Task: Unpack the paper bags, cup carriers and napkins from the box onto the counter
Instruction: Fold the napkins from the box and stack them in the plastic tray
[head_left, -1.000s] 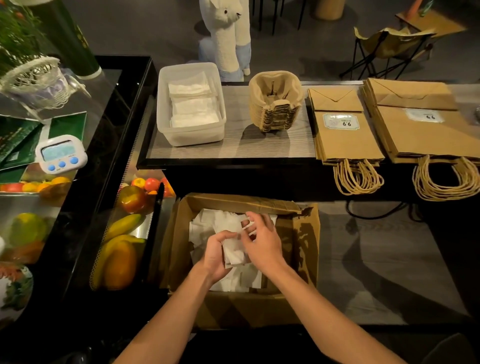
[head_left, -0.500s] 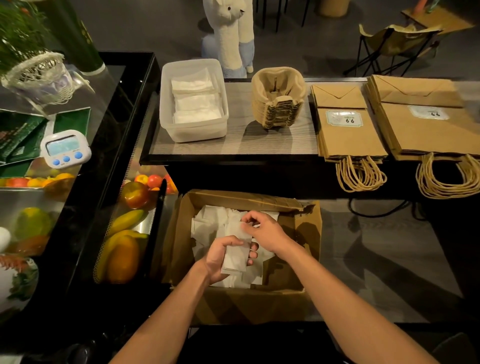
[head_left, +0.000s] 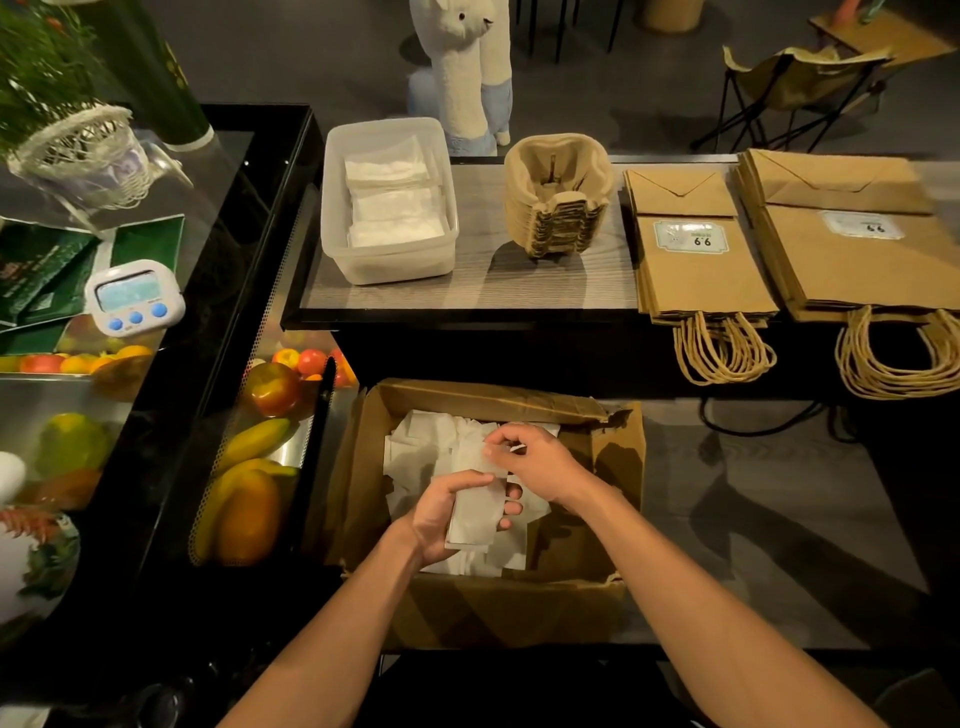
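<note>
1. Fingers (head_left: 511, 506) of the left hand (head_left: 441, 512) are curled round a small napkin stack (head_left: 472, 514), thumb across its top. The stack is held over the open box (head_left: 498, 608).
2. Right hand (head_left: 540, 462), just beyond the left: fingertips pinch the upper edge of the top napkin. Squaring the stack or adding to it, cannot tell which.
3. Box interior: loose napkins (head_left: 421, 452) scattered over the bottom, thickest on the left. No bags or carriers visible in it.
4. Counter (head_left: 519, 291), left end: clear plastic tub (head_left: 395, 267) with folded napkins laid in it and room above them.
5. Counter, centre: cup carriers (head_left: 558, 197) nested in one stack, near the tub.
6. Counter, right: smaller paper bags (head_left: 696, 270) and larger paper bags (head_left: 857, 260) in two flat piles side by side, handles hanging over the front edge.
7. Judgement: bags and carriers look finished. Napkins are the last item, part moved. Left to do: carry this handful to the tub, then gather the loose ones.
</note>
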